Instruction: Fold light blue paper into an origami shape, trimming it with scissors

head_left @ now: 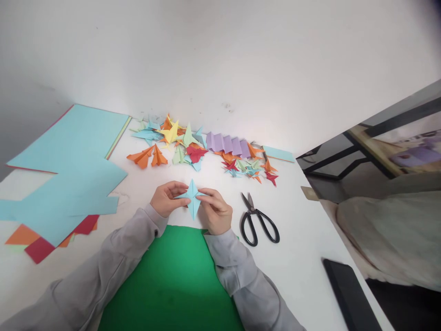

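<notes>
Pinching a light-blue, diamond-shaped piece of folded paper [193,209] from nine o'clock, the left hand [164,198] is nearly closed, its thumb on the front and its fingers curled along the upper side. The right hand [217,211] grips the three o'clock flap with bent fingers; how firmly either presses cannot be told. The diamond sits between the two hands, its long points at twelve and six, a dark line running down its middle.

Good work here seems to call for light, even pinches, with the side flaps level and the edges meeting squarely at that line, since thin paper may skew or crumple under uneven force. Creases would likely sharpen best against the white tabletop [292,262].

Just beyond the hands, toward six o'clock, lies a smooth green sheet [172,285]. Black-handled metal scissors [253,211] rest between three and four, blades partly apart and near enough to the right hand to merit care. Two orange fan-shaped paper folds [141,158] lie toward ten, a heap of many-coloured folded paper pieces [170,133] toward eleven, and a purple pleated paper strip [227,144] toward one. Farther out, broad light-blue paper sheets [72,184] spread around nine to ten.
</notes>
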`<move>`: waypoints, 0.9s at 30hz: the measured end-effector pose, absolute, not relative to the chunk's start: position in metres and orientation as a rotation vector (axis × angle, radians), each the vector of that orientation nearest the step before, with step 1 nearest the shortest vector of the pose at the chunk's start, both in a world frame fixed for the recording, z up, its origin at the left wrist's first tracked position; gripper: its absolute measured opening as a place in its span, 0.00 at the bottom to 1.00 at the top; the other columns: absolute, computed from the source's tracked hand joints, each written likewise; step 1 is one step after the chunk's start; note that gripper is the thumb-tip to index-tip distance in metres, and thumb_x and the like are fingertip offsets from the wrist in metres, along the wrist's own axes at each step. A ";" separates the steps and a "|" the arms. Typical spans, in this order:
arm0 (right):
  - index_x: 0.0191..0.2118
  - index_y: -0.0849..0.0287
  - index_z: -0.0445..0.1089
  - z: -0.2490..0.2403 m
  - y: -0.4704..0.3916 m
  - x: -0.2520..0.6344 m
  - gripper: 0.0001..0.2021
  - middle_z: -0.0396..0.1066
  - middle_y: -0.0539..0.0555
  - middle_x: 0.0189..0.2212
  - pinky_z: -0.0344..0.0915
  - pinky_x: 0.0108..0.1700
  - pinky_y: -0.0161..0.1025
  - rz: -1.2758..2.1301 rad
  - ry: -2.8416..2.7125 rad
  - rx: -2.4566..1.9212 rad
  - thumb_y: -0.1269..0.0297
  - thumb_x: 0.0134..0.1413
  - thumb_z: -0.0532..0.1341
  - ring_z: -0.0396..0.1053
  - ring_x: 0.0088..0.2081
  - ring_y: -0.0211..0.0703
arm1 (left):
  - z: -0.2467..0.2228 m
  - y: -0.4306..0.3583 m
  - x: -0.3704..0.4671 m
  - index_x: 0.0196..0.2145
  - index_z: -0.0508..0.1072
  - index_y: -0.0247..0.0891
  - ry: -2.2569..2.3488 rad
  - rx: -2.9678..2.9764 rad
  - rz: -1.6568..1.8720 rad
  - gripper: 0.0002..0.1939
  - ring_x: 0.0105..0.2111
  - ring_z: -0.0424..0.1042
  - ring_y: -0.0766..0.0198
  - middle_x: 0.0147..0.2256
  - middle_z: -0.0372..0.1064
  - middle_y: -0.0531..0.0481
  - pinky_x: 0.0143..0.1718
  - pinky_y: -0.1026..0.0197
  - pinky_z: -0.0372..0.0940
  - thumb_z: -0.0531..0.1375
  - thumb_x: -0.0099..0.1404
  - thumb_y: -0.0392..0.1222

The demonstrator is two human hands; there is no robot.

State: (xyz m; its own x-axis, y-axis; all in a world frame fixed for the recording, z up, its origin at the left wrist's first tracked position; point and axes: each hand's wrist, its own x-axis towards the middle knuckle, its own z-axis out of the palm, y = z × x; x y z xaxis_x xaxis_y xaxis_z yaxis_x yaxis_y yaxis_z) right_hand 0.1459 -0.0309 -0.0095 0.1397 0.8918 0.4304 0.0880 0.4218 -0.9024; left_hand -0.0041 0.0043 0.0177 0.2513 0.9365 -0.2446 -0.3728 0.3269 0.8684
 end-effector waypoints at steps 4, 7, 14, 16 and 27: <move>0.34 0.49 0.76 -0.007 -0.032 0.144 0.11 0.71 0.52 0.35 0.66 0.30 0.38 0.805 -1.284 -0.988 0.72 0.52 0.57 0.67 0.28 0.37 | 0.017 0.005 -0.004 0.27 0.72 0.30 0.904 0.747 1.042 0.20 0.24 0.71 0.65 0.23 0.71 0.51 0.22 0.63 0.69 0.71 0.32 0.33; 0.34 0.51 0.76 -0.009 -0.032 0.143 0.10 0.71 0.53 0.32 0.65 0.29 0.38 0.825 -1.262 -0.996 0.71 0.51 0.59 0.67 0.27 0.37 | 0.014 0.005 -0.006 0.30 0.73 0.32 0.862 0.742 1.042 0.19 0.23 0.71 0.65 0.26 0.72 0.49 0.23 0.61 0.70 0.70 0.37 0.36; 0.35 0.53 0.75 -0.014 -0.030 0.143 0.08 0.72 0.55 0.33 0.66 0.30 0.39 0.804 -1.239 -1.057 0.70 0.48 0.61 0.69 0.34 0.42 | 0.016 0.005 -0.008 0.32 0.75 0.31 0.724 0.725 0.966 0.19 0.23 0.72 0.62 0.21 0.73 0.47 0.28 0.58 0.69 0.70 0.39 0.38; 0.34 0.52 0.75 -0.013 -0.029 0.143 0.08 0.72 0.55 0.34 0.67 0.32 0.39 0.769 -1.254 -1.043 0.70 0.49 0.61 0.70 0.36 0.43 | 0.016 0.005 -0.008 0.33 0.75 0.31 0.721 0.742 0.974 0.21 0.25 0.73 0.61 0.22 0.74 0.46 0.28 0.59 0.69 0.70 0.37 0.36; 0.35 0.52 0.75 -0.012 -0.029 0.142 0.08 0.72 0.55 0.36 0.69 0.36 0.42 0.793 -1.254 -1.014 0.70 0.48 0.62 0.69 0.39 0.44 | 0.012 0.003 -0.002 0.25 0.77 0.34 0.913 0.990 1.251 0.12 0.28 0.72 0.66 0.36 0.70 0.47 0.27 0.63 0.70 0.69 0.37 0.37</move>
State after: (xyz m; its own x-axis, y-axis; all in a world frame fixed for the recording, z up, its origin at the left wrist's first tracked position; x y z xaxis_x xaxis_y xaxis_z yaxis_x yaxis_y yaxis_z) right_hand 0.1420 -0.0289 -0.0118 0.1655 0.9120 0.3752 0.0523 0.3718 -0.9268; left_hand -0.0020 0.0033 0.0122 0.1019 0.9947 -0.0159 -0.3183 0.0477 0.9468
